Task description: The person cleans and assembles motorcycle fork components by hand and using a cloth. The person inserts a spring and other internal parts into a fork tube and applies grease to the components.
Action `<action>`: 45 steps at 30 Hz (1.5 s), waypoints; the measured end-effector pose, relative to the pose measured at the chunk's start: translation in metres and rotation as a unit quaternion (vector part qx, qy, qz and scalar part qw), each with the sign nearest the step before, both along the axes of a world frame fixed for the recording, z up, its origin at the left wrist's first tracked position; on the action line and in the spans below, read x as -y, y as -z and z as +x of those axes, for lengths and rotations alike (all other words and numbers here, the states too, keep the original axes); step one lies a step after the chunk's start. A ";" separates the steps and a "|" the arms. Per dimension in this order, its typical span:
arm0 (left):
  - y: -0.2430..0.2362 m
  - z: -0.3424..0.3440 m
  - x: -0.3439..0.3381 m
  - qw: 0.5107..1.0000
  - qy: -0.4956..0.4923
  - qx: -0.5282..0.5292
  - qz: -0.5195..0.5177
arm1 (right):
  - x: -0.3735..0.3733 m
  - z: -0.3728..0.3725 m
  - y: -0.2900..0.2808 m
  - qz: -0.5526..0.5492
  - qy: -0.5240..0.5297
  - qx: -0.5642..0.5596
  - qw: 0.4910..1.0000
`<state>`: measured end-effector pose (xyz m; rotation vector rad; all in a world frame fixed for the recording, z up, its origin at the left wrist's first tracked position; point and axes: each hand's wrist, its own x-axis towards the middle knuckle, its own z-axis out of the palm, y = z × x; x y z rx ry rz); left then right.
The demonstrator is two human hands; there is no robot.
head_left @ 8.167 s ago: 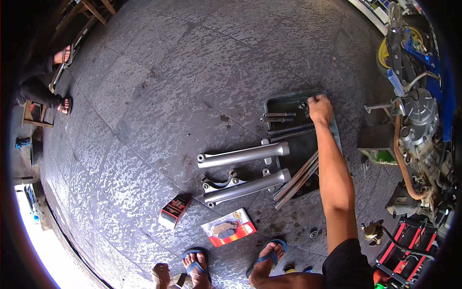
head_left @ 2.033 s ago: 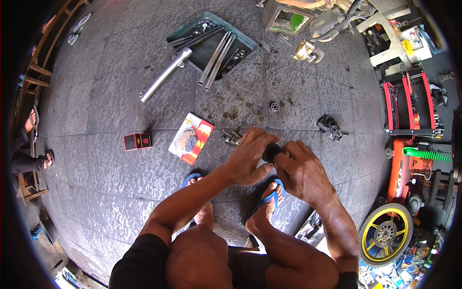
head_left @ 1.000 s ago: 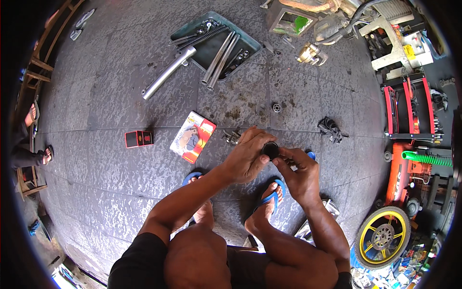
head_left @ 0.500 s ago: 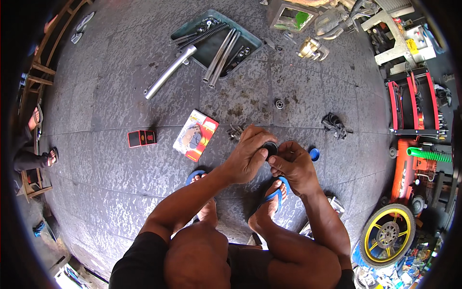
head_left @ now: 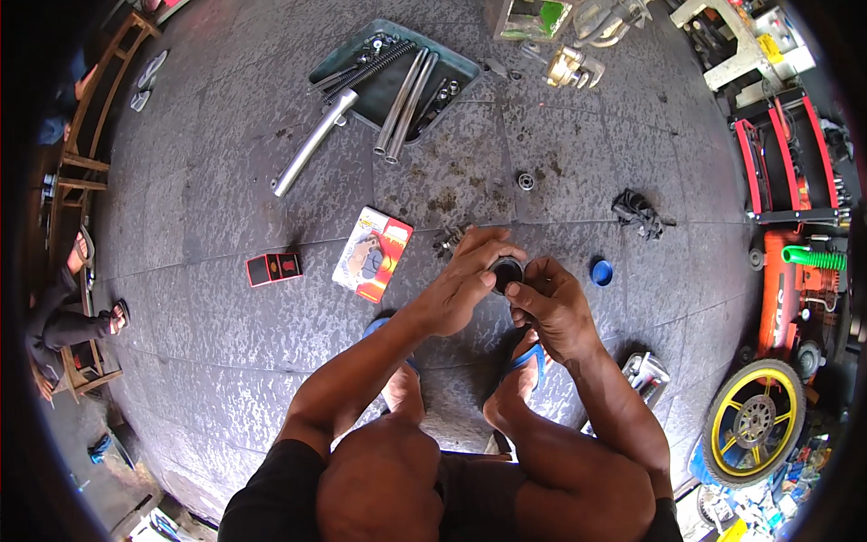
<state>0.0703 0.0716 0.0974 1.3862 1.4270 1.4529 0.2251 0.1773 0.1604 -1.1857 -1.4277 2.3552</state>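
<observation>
Between my two hands is a small dark round part (head_left: 508, 273) with a paler rim, tilted so its dark inside shows. My left hand (head_left: 459, 291) grips its left side with the thumb in front and the fingers over the far edge. My right hand (head_left: 555, 312) pinches the right side of the rim between thumb and curled fingers. On the floor to the right lies a blue round lid-like piece (head_left: 601, 272). Small metal parts (head_left: 447, 240) lie just beyond my left hand, partly covered by it. A red and white brake pad package (head_left: 372, 255) rests left of them.
Farther off, a tray (head_left: 465, 74) holds metal tubes and springs, with a silver fork leg (head_left: 314, 144) leaning on its edge. A small red and black box (head_left: 274, 268), black rag (head_left: 638, 213) and yellow-rimmed wheel (head_left: 754, 423) are around me. A person's foot (head_left: 119, 316) shows left.
The round part has tipped, so more of its opening and rim shows. My fingers have shifted slightly around it. The whole view has swung a little.
</observation>
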 end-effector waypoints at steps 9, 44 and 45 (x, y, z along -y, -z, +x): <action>0.012 0.003 -0.003 0.999 0.020 -0.045 0.020 | -0.014 -0.002 0.002 0.163 -0.087 0.083 0.979; -0.002 -0.001 -0.022 0.975 -0.082 -0.204 0.027 | -0.026 0.048 0.027 -0.054 -0.005 -0.001 0.999; -0.002 -0.008 -0.029 0.972 -0.092 -0.214 0.026 | -0.026 0.049 0.028 -0.054 -0.004 0.001 0.999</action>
